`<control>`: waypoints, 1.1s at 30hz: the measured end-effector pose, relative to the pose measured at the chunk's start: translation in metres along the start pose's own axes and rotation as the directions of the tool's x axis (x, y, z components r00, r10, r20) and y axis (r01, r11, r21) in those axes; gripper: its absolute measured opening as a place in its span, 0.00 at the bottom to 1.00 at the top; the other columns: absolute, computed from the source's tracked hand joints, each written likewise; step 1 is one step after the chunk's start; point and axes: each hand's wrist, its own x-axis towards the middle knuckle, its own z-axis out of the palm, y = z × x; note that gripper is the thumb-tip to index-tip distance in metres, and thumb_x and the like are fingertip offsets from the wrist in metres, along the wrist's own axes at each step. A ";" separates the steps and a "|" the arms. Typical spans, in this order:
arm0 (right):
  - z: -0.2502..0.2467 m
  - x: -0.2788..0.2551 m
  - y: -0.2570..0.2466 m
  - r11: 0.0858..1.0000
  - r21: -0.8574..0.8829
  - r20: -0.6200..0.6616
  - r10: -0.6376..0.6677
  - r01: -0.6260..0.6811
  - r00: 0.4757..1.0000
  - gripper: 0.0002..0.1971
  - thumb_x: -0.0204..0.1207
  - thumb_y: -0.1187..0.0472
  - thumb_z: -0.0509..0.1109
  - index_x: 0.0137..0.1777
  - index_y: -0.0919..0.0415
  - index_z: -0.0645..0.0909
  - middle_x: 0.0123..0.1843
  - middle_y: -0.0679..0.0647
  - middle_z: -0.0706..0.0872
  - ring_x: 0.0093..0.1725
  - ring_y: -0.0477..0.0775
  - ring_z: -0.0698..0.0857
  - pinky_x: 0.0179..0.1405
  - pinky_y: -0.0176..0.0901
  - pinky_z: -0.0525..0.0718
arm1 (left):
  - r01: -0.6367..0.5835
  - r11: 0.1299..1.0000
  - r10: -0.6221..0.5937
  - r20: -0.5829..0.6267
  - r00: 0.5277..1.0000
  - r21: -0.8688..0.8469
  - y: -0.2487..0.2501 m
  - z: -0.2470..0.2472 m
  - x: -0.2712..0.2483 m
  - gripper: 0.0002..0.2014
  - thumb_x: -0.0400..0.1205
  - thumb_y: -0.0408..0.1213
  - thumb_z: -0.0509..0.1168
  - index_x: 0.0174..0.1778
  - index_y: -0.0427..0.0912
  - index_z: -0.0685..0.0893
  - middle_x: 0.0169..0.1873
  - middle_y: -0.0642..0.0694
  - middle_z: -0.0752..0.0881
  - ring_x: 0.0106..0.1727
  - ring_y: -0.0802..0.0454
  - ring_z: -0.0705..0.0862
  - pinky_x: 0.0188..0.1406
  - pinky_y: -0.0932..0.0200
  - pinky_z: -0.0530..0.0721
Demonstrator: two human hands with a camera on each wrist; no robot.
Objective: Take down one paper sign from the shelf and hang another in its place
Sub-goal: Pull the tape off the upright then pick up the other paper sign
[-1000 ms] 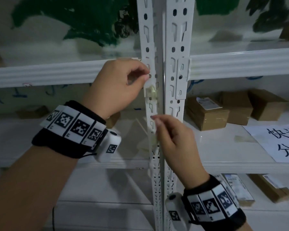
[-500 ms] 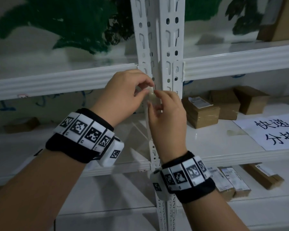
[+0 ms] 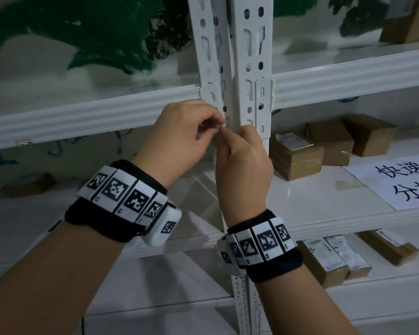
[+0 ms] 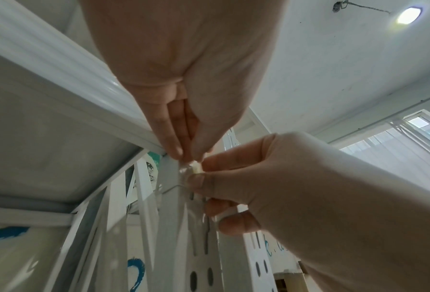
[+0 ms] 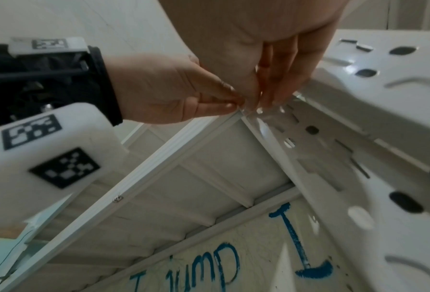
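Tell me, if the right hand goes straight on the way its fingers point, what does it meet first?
Most likely the white shelf upright: the right hand points up at it, fingertips already at a small piece of clear tape there.

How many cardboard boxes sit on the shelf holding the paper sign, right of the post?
3: a labelled box nearest the post, a plain box just behind it, and a third box farther right. More may lie beyond the frame's right edge.
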 end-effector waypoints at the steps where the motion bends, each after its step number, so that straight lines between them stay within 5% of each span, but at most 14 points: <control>1: 0.003 -0.002 0.000 1.000 -0.005 -0.004 0.006 -0.006 1.000 0.04 0.86 0.61 0.77 0.54 0.57 0.94 0.48 0.54 0.88 0.32 0.57 0.84 0.22 0.43 0.75 | 0.003 1.000 -0.003 -0.008 1.000 -0.004 -0.001 0.000 0.000 0.09 0.82 0.26 0.76 0.55 0.42 0.95 0.49 0.51 0.94 0.50 0.58 0.90 0.58 0.63 0.90; 5: 0.015 -0.010 -0.002 1.000 0.007 -0.049 -0.001 0.001 0.999 0.05 0.85 0.65 0.78 0.56 0.58 0.95 0.58 0.54 0.93 0.43 0.55 0.92 0.25 0.46 0.83 | 0.004 1.000 -0.005 -0.021 1.000 -0.007 -0.005 0.000 -0.002 0.08 0.82 0.28 0.76 0.54 0.42 0.95 0.48 0.51 0.94 0.49 0.58 0.91 0.57 0.62 0.91; 10: 0.010 -0.004 0.004 0.999 0.036 -0.061 0.000 0.002 0.998 0.04 0.84 0.62 0.78 0.54 0.57 0.95 0.51 0.52 0.93 0.38 0.54 0.89 0.27 0.41 0.81 | 0.012 0.999 -0.013 -0.020 1.000 -0.042 -0.006 0.002 -0.004 0.08 0.82 0.27 0.77 0.54 0.41 0.95 0.48 0.50 0.94 0.48 0.58 0.91 0.56 0.67 0.89; 15: 0.001 0.003 0.002 0.999 -0.046 -0.057 -0.001 -0.001 0.998 0.08 0.84 0.55 0.73 0.52 0.49 0.95 0.45 0.48 0.93 0.35 0.55 0.88 0.26 0.40 0.75 | 0.009 0.999 -0.010 -0.034 0.999 -0.038 0.000 0.006 -0.003 0.10 0.81 0.25 0.75 0.51 0.43 0.95 0.47 0.51 0.93 0.48 0.56 0.90 0.55 0.55 0.92; 20: -0.005 0.003 0.006 0.999 -0.026 -0.021 0.039 -0.040 0.999 0.06 0.83 0.54 0.77 0.57 0.47 0.93 0.45 0.48 0.96 0.41 0.55 0.93 0.31 0.48 0.88 | 0.018 0.999 -0.019 -0.028 0.999 -0.050 0.002 0.007 -0.001 0.09 0.81 0.25 0.76 0.52 0.44 0.95 0.48 0.51 0.93 0.49 0.54 0.90 0.57 0.51 0.92; 24: -0.005 0.000 0.011 0.998 0.043 -0.001 0.035 -0.035 0.999 0.10 0.86 0.55 0.75 0.63 0.52 0.93 0.49 0.50 0.97 0.45 0.56 0.94 0.37 0.51 0.91 | 0.009 0.999 -0.010 -0.045 0.999 -0.034 0.002 0.011 -0.001 0.09 0.81 0.25 0.76 0.51 0.44 0.95 0.48 0.52 0.92 0.49 0.56 0.89 0.57 0.59 0.90; 29: -0.003 -0.006 0.015 0.996 0.019 0.007 -0.091 0.091 0.996 0.11 0.83 0.61 0.77 0.64 0.55 0.93 0.51 0.51 0.93 0.41 0.56 0.90 0.28 0.51 0.88 | 0.036 0.999 -0.040 -0.144 0.989 -0.031 -0.006 0.012 -0.003 0.03 0.81 0.31 0.79 0.48 0.42 0.95 0.44 0.50 0.91 0.45 0.55 0.88 0.51 0.57 0.91; 33: 0.002 0.000 0.011 0.993 -0.044 -0.063 -0.111 0.108 0.992 0.05 0.85 0.55 0.79 0.55 0.51 0.95 0.46 0.49 0.93 0.32 0.55 0.88 0.21 0.50 0.85 | 0.039 0.999 -0.044 -0.144 0.989 -0.032 -0.012 0.010 -0.008 0.02 0.82 0.34 0.79 0.48 0.43 0.96 0.44 0.51 0.91 0.44 0.55 0.88 0.50 0.57 0.90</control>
